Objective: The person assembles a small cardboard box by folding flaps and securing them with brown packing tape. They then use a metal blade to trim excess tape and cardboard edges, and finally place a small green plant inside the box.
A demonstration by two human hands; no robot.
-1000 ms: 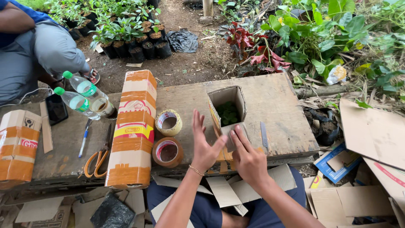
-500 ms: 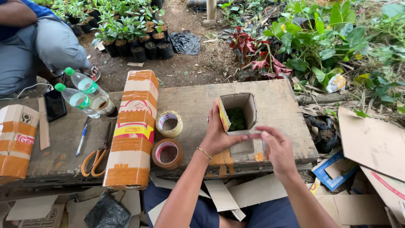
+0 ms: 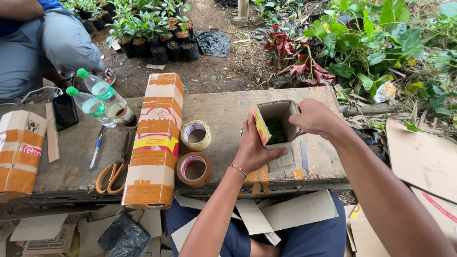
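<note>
green contents in small box (image 3: 275,129): unclear | seated person (image 3: 43,43): cropped top-left | taped parcel (image 3: 18,150): cropped left

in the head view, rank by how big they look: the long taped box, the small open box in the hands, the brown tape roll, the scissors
1. long taped box
2. small open box
3. scissors
4. brown tape roll

Scissors and roll look close in size.

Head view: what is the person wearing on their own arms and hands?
Both forearms are bare, with no sleeves or gloves in view. The left hand has a thin gold-coloured bead bracelet at the wrist. The right hand shows no jewellery or watch.
</note>
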